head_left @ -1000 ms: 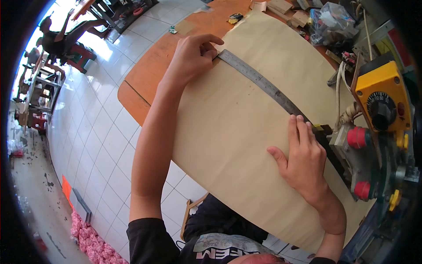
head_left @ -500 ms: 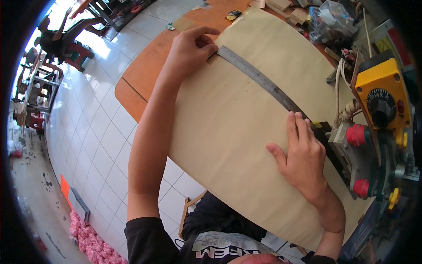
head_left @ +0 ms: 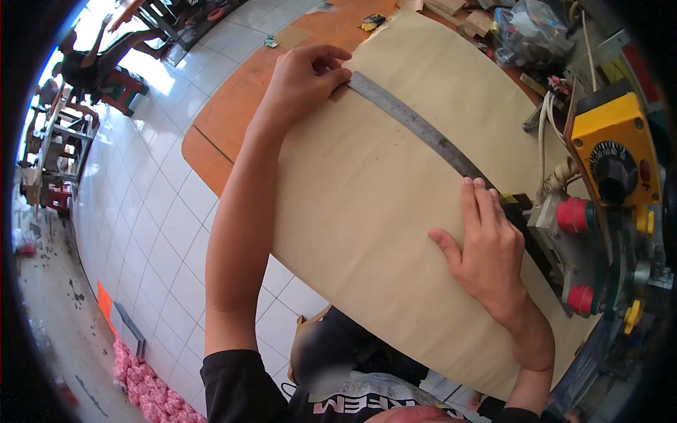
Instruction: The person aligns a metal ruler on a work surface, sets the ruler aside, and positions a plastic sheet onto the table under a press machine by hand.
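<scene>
As we look down over the work surface, we count one ruler [head_left: 416,123] on a cream-coloured paper covering [head_left: 367,233]; whether that is one layer or two, we cannot tell. At right, one yellow control box [head_left: 606,127] with one black dial [head_left: 612,174], two red fittings [head_left: 572,215] and two yellow knobs [head_left: 633,317]. Far right, one plastic bag [head_left: 532,35]. Orange tabletop [head_left: 229,113] shows at far left.

Ruler: long, narrow, grey metal, scuffed, finely marked, darker toward the near right. It lies on the paper, slanting from far left to near right, and looks bowed in our wide view. Where its near end stops, we cannot make out.

Left hand [head_left: 307,81]: fingers curled, thumb and forefinger close together at the ruler's far end, just beside a small brown patch [head_left: 339,93]; whether they pinch anything we cannot tell. Right hand [head_left: 490,247]: palm down on the paper, thumb spread, fingertips at the ruler's near-right stretch.
</scene>
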A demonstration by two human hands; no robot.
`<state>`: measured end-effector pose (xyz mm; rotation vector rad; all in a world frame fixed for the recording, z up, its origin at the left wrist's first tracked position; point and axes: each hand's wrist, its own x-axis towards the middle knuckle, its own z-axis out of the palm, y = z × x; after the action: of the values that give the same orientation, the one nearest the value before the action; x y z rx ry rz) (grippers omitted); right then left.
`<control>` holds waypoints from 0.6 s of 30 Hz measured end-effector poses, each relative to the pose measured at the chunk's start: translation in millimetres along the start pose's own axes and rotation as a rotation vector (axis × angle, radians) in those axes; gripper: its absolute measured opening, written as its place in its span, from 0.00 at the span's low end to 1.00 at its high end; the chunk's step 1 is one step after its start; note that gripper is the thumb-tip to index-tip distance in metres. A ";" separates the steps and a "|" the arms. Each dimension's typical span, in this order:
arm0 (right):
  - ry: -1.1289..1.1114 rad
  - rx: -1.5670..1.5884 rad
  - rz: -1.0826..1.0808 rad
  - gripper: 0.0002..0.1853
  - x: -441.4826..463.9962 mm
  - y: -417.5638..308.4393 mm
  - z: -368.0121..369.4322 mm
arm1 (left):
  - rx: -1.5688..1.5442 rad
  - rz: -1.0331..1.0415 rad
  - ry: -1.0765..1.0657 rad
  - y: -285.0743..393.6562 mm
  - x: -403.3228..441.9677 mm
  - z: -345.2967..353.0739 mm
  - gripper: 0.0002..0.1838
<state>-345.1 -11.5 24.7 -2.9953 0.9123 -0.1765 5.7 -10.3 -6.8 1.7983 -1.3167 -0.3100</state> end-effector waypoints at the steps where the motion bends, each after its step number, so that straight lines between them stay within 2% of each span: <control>1: 0.006 0.008 -0.005 0.43 0.0 0.4 0.3 | 0.014 -0.019 -0.003 0.3 0.0 1.1 0.15; 9: -0.009 0.004 0.015 0.43 -0.5 0.9 0.9 | -0.011 -0.040 -0.041 -3.0 -0.7 5.7 0.15; 11: -0.020 0.000 0.053 0.43 -1.3 0.9 1.8 | -0.088 -0.025 0.010 -8.0 -0.3 10.1 0.13; 12: 0.000 -0.008 0.027 0.43 -0.3 0.8 2.5 | -0.103 -0.106 -0.027 -1.8 -0.3 8.6 0.12; 16: 0.047 -0.020 0.043 0.42 -5.4 1.5 6.0 | -0.120 0.012 -0.082 -13.1 5.0 11.2 0.12; 18: 0.098 0.000 0.005 0.41 -5.1 2.8 6.1 | 0.009 0.020 -0.058 -8.8 5.8 7.7 0.12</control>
<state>-350.1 -11.2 18.0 -3.0080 0.9281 -0.3250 9.0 -18.5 -16.3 1.7943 -1.3780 -0.3479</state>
